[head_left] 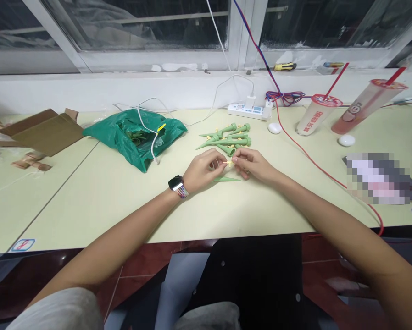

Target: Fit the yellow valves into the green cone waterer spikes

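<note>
Small yellow piece point(230, 163) held between both hands, above worktop point(192, 215).

Left hand point(202, 170): fingers pinching the piece's 9 o'clock end. Right hand point(252, 165): fingers pinching its 3 o'clock end. Loose green spike point(227, 179) just beside, at 6 o'clock; pile of green spikes point(226, 139) at 12 o'clock.

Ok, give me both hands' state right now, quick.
Left hand: pinching one side of the small yellow piece.
Right hand: fingertips closed on its other side.
</note>
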`<state>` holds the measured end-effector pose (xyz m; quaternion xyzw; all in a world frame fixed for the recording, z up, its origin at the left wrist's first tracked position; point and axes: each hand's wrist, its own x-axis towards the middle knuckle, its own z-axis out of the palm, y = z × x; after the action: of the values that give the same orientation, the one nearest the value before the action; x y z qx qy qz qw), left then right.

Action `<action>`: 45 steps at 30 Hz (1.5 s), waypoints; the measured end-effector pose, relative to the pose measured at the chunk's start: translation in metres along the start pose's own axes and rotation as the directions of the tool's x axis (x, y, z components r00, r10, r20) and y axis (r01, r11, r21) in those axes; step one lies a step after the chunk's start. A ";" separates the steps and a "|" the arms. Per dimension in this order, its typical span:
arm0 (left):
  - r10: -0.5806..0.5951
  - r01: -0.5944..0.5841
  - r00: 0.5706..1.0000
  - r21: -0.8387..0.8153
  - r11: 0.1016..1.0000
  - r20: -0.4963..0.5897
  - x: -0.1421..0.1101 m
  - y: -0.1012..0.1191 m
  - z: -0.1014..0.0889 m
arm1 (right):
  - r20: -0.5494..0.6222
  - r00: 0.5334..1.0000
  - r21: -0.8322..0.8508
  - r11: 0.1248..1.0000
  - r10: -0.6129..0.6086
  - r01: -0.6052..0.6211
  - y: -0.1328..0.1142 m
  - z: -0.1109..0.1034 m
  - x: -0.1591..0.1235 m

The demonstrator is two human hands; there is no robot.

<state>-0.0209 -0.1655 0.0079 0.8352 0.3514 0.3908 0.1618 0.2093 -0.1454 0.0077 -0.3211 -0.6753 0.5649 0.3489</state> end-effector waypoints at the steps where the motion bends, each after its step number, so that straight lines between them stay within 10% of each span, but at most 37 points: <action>1: 0.004 -0.004 1.000 0.005 1.000 -0.003 0.000 0.000 0.000 | -0.003 1.000 -0.040 0.999 0.008 -0.008 -0.001 0.001 -0.001; 25: 0.022 -0.018 0.994 -0.039 0.999 0.110 -0.001 0.006 -0.007 | -0.046 0.985 -0.234 0.961 -0.165 0.150 -0.005 0.014 -0.011; 34: 0.070 -0.097 0.985 0.167 0.981 0.160 0.001 0.010 -0.007 | -0.051 0.995 -0.002 0.996 -0.084 0.084 -0.009 0.028 -0.008; 45: -0.148 0.165 0.986 -0.312 0.936 0.078 0.006 0.029 0.007 | -0.243 0.906 -0.428 0.876 -0.347 0.221 0.000 0.045 -0.012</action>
<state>0.0003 -0.1818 0.0229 0.7778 0.3448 0.4058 0.3338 0.1783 -0.1798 0.0010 -0.3654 -0.7503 0.3026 0.4603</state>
